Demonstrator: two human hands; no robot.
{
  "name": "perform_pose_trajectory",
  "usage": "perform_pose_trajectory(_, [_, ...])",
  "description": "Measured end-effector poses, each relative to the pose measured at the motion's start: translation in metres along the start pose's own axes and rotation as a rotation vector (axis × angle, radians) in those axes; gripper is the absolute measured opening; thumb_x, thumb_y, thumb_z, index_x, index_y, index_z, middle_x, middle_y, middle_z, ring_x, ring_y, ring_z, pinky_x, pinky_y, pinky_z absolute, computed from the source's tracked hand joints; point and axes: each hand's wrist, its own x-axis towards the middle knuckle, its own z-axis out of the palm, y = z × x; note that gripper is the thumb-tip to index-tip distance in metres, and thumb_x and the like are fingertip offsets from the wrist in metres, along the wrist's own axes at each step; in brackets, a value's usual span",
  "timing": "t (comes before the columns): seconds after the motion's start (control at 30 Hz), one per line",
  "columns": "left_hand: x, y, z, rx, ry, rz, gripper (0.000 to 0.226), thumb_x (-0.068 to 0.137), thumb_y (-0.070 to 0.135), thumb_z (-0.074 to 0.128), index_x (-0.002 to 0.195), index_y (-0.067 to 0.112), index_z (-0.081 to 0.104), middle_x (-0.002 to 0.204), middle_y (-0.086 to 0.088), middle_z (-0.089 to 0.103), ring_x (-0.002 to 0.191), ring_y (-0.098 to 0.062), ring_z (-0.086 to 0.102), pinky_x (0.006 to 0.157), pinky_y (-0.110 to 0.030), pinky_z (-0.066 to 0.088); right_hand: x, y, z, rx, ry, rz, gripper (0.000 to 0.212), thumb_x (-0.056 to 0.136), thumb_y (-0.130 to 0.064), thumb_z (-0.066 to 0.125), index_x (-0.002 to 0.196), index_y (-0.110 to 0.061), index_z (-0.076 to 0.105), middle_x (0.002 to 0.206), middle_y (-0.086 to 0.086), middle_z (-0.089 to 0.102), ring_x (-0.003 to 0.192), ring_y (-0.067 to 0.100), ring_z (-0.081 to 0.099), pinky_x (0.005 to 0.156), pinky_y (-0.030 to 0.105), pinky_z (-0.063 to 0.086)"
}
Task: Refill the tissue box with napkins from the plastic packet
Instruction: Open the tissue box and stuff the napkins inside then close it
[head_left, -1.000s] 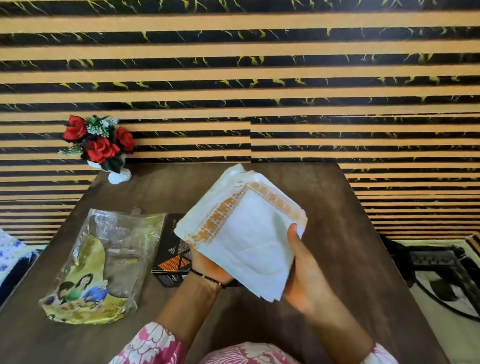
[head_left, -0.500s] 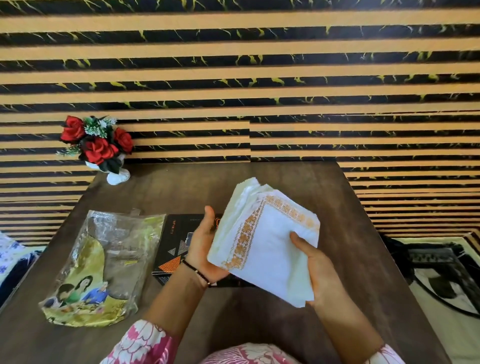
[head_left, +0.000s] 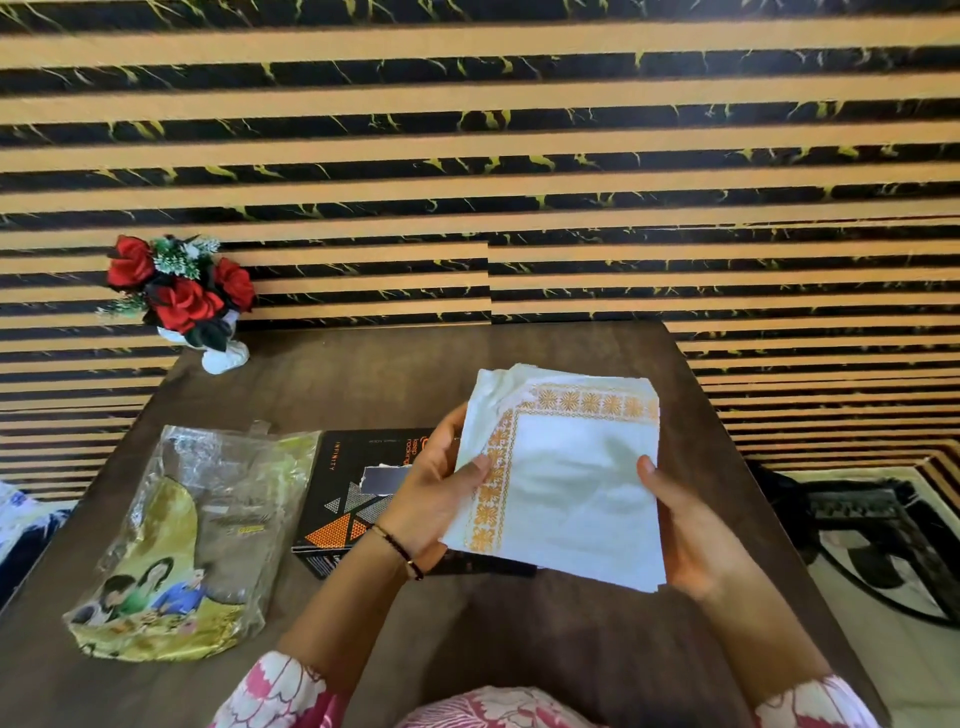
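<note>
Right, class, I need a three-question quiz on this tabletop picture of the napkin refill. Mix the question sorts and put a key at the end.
1. True or false: the plastic packet lies on the table with no hand touching it.
2. Which thing is held by both the left hand and the right hand?
A. the flower vase
B. the stack of napkins
C. the black box
3. Fill in: the napkins carry a patterned border of ____ colour.

Key:
1. True
2. B
3. Orange
</note>
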Motion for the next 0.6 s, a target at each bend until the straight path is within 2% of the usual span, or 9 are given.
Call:
perform_pose_trajectory(0.1, [-0.002,0.001,0.002,-0.009,-0.035,-0.032,0.049,0.076,0.009,0.058,0.118,0.033,0.051,0.107,-0.004,0.069,0.089,-0.022,0.069,0.075,-0.041,0.059,-0.002,0.007,-0.005,-0.004,-0.052,0.13,0.074,0.032,-0.038,0.094,0.099,-0.016,0.073,0.108,0.012,0.072,0.095,0.03,0.07,0.071,0.04,0.059])
perform_pose_trajectory(0.2, [-0.002,-0.002,0.002,-0.016,-0.028,-0.074,0.046,0.083,0.004,0.053,0.12,0.032,0.05,0.106,-0.004,0.069,0.086,-0.022,0.07,0.069,-0.038,0.06,0.002,0.004,-0.008,-0.048,-0.075,0.156,0.068,0.031,-0.032,0.094,0.094,-0.017,0.074,0.103,0.012,0.073,0.09,0.029,0.071,0.067,0.039,0.058])
perform_pose_trajectory(0.33, [0.001,-0.002,0.0,0.023,0.024,-0.093,0.042,0.089,0.002,0.049,0.115,0.034,0.05,0.1,-0.003,0.07,0.078,-0.02,0.072,0.057,-0.033,0.059,0.01,-0.003,-0.006,-0.142,-0.071,0.08,0.079,0.038,-0.029,0.093,0.111,-0.017,0.065,0.111,0.011,0.071,0.096,0.028,0.069,0.071,0.038,0.058])
perform_pose_trajectory(0.43, [0.001,-0.003,-0.002,0.094,0.053,-0.093,0.043,0.089,0.001,0.049,0.113,0.036,0.05,0.104,-0.003,0.068,0.082,-0.019,0.071,0.06,-0.033,0.06,0.015,-0.002,-0.008,-0.225,-0.034,0.004,0.064,0.062,-0.016,0.082,0.121,-0.017,0.056,0.117,0.01,0.068,0.103,0.029,0.067,0.076,0.039,0.058])
perform_pose_trajectory(0.47, [0.001,-0.005,-0.003,0.123,0.058,-0.096,0.044,0.089,0.0,0.048,0.113,0.038,0.05,0.106,-0.002,0.068,0.085,-0.019,0.071,0.063,-0.034,0.06,0.016,-0.001,-0.008,-0.229,-0.002,-0.023,0.06,0.068,-0.011,0.076,0.123,-0.017,0.054,0.117,0.01,0.068,0.102,0.028,0.067,0.075,0.039,0.058])
perform_pose_trajectory(0.53, [0.001,-0.007,-0.003,0.221,0.069,-0.117,0.045,0.092,0.002,0.045,0.114,0.042,0.049,0.11,0.002,0.065,0.091,-0.017,0.068,0.065,-0.037,0.06,0.016,0.001,-0.012,-0.201,0.049,-0.078,0.064,0.065,-0.013,0.076,0.124,-0.014,0.053,0.113,0.01,0.069,0.095,0.025,0.069,0.069,0.037,0.059])
perform_pose_trajectory(0.6, [0.003,-0.01,-0.003,0.405,0.11,-0.102,0.039,0.095,0.008,0.041,0.119,0.039,0.046,0.121,0.005,0.057,0.096,-0.012,0.063,0.066,-0.036,0.059,0.014,0.001,-0.014,-0.22,0.13,-0.146,0.059,0.071,-0.011,0.072,0.126,-0.007,0.051,0.111,0.014,0.068,0.087,0.025,0.071,0.064,0.034,0.059])
